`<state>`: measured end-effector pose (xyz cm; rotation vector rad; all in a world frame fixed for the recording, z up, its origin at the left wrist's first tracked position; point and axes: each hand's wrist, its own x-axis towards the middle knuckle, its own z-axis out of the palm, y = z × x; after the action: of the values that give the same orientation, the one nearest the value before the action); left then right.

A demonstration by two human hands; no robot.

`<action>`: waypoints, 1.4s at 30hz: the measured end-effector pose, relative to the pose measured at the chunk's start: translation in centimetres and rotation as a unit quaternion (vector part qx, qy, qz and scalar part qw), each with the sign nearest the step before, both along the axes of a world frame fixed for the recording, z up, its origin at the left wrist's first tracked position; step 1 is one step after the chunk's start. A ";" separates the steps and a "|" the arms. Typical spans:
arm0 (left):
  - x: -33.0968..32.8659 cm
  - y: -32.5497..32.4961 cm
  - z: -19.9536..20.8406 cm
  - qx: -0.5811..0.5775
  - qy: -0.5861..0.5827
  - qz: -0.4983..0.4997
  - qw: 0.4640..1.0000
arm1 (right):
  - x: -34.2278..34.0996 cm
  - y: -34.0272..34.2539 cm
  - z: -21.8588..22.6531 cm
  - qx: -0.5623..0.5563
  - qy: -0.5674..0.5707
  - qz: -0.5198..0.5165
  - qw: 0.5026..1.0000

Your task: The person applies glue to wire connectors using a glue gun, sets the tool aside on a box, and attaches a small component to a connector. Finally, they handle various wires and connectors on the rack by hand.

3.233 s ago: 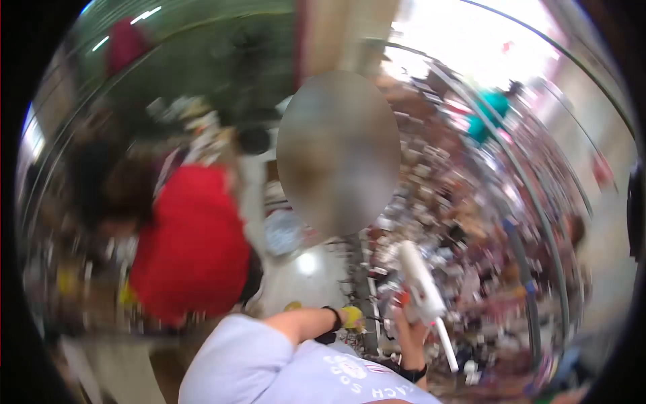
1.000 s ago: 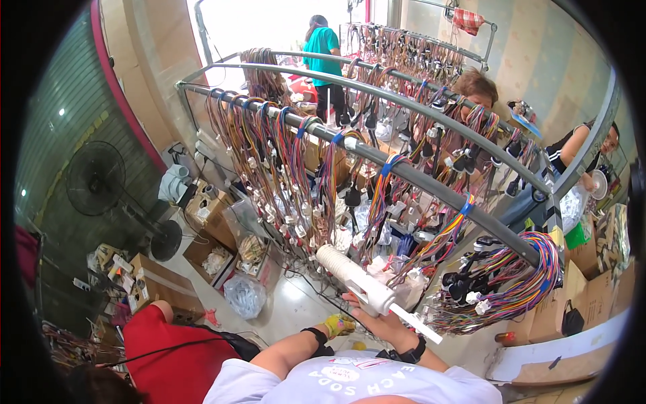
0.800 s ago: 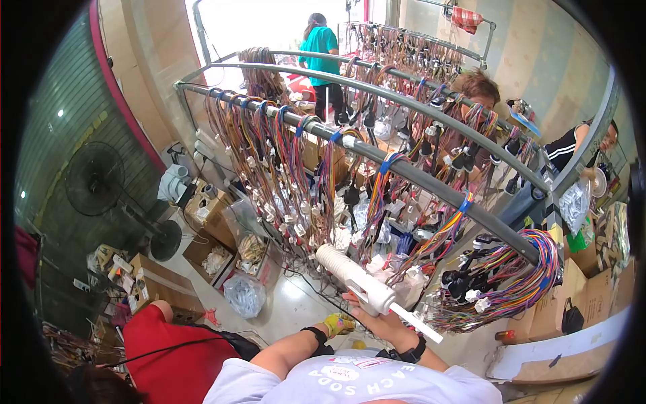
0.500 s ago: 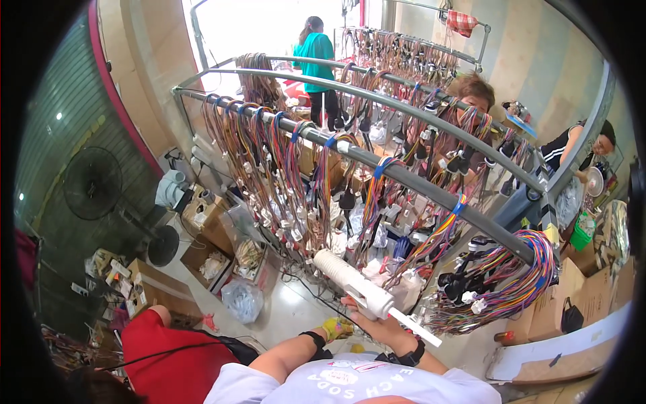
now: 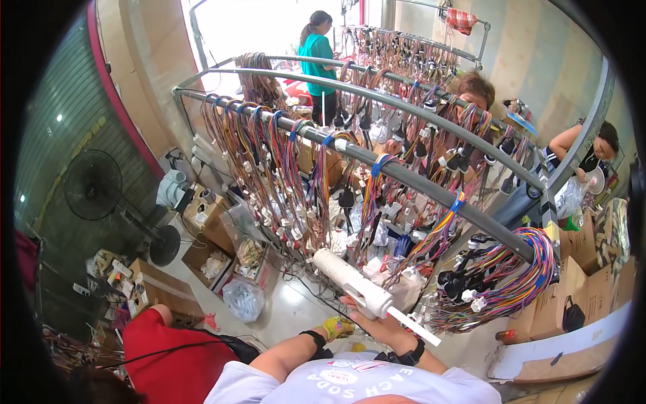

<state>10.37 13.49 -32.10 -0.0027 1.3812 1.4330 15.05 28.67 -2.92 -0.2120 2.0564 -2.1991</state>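
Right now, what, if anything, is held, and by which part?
The right hand holds the white tool by its smooth middle, from below. Whether the gloved left hand holds anything cannot be told.

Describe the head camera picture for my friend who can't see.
The right hand holds a white, ribbed, plastic-looking cylinder with a thin white rod, beside a grey metal rack hung with multicoloured wire bundles. The yellow-gloved left hand is nearby; a teal-shirted person stands beyond.
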 end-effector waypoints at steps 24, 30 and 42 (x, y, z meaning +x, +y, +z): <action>0.4 -0.3 0.2 -0.005 0.059 -0.048 0.997 | 0.3 0.2 0.1 -0.020 -0.021 -0.019 0.999; 0.3 0.4 3.0 -0.017 0.067 0.050 0.996 | -0.1 -0.4 0.1 0.023 -0.028 -0.064 0.997; -0.4 1.0 4.6 -0.191 0.278 -0.092 0.937 | -2.9 -1.3 -1.2 0.132 -0.211 -0.136 0.959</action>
<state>9.96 14.44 -27.49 0.2945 2.0519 1.0211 12.11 27.34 -4.10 0.5487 2.1848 -1.8504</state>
